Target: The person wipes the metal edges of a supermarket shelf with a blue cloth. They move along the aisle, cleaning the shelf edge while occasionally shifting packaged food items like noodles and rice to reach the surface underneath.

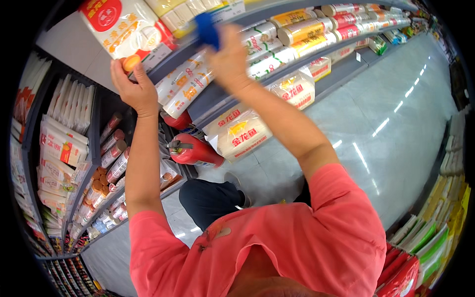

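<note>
My right hand (232, 55), blurred, grips a blue cloth (207, 31) at the edge of a grey shelf (187, 48). Rolls of paper-wrapped dried noodles (189, 83) lie on the tier just below it. My left hand (135, 87) is raised at the shelf's left end, thumb and fingers curved around a round orange thing (131, 63). Whether it grips this or only touches it is unclear. Directly above that hand is a white and red plastic noodle package (128, 26), with a price label (157, 55) along its lower edge.
Two red fire extinguishers (191, 150) (180, 120) stand by the shelf end. Large noodle packs (241, 137) lie on the bottom tier. Another stocked shelf (94, 148) runs along the left. Grey tiled floor (356, 122) stretches right, toward bagged goods (426, 241).
</note>
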### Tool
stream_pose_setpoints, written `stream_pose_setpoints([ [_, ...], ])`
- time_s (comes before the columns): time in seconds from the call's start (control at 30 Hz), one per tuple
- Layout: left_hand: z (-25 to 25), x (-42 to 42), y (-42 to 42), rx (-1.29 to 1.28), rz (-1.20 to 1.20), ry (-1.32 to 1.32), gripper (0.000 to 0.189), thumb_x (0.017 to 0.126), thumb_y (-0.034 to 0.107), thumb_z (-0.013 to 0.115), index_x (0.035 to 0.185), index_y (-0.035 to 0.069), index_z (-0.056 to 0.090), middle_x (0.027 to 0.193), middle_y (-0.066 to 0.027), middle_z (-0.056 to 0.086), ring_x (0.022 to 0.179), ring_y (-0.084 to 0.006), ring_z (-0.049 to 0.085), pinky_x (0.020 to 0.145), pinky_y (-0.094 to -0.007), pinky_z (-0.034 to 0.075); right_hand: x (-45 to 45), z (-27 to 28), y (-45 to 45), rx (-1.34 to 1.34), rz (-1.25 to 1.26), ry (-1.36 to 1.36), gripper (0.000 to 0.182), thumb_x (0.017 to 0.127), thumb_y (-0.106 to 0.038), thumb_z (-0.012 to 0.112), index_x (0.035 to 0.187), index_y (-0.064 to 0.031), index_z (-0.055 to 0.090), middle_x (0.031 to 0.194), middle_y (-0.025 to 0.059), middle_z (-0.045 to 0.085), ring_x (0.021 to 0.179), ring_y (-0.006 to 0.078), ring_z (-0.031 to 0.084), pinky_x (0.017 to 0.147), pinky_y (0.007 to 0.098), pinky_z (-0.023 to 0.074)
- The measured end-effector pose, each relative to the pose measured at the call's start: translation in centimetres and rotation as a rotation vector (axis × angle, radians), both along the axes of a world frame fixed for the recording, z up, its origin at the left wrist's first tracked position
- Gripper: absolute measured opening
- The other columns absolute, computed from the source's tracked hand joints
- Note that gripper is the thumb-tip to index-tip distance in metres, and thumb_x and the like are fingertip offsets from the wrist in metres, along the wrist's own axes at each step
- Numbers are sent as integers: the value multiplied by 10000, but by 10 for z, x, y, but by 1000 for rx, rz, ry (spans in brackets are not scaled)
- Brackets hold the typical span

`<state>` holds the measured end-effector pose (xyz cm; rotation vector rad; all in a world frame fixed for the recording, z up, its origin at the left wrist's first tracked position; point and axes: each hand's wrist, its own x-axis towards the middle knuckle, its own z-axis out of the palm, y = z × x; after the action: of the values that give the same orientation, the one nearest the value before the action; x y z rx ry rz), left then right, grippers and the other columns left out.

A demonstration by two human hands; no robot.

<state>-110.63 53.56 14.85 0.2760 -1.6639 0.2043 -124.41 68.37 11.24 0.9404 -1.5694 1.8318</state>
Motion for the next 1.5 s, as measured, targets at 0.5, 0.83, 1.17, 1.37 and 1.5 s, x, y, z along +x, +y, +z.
stream_pose_setpoints([
  [0.5, 0, -5, 4, -33, -82, 40, 432, 861, 251, 630, 1143, -53, 513, 1149, -202, 552, 1053, -356, 536, 878, -394, 447, -168, -28, 92, 22, -327, -243, 415, 636, -93, 710, 1007, 4, 552, 864, 173, 601, 772, 353, 573, 710, 423, 450],
  [0.83, 4, 7, -15, -106, -6, 2, 476, 852, 320, 646, 1114, -60, 528, 1132, -217, 554, 1039, -356, 548, 860, -398, 463, -96, -177, 130, -90, 70, -1164, 502, 709, -79, 672, 1148, 5, 443, 1017, 150, 553, 866, 257, 596, 623, 393, 547],
  [1.17, -1, -6, -5, -105, -22, 34, 446, 852, 283, 656, 1090, -78, 549, 1103, -220, 573, 1001, -349, 565, 844, -387, 469, -45, -213, 41, -38, 81, -1008, 675, 762, -172, 662, 1328, 11, 343, 1194, 229, 522, 1078, 313, 538, 895, 347, 435],
  [1.37, -2, 2, -7, -103, 15, 6, 449, 880, 287, 621, 1115, -87, 537, 1098, -219, 575, 991, -335, 565, 849, -374, 461, -65, -201, 40, 91, -194, -869, 549, 796, -147, 601, 1273, 55, 421, 1122, 296, 559, 1058, 410, 549, 930, 396, 419],
  [1.5, -3, 2, -2, -29, 29, 5, 480, 887, 304, 608, 1144, -92, 520, 1126, -225, 560, 1012, -327, 560, 862, -379, 462, -142, -196, 66, 179, -410, -819, 403, 799, -155, 565, 1154, 29, 513, 1038, 279, 597, 989, 427, 566, 890, 431, 433],
])
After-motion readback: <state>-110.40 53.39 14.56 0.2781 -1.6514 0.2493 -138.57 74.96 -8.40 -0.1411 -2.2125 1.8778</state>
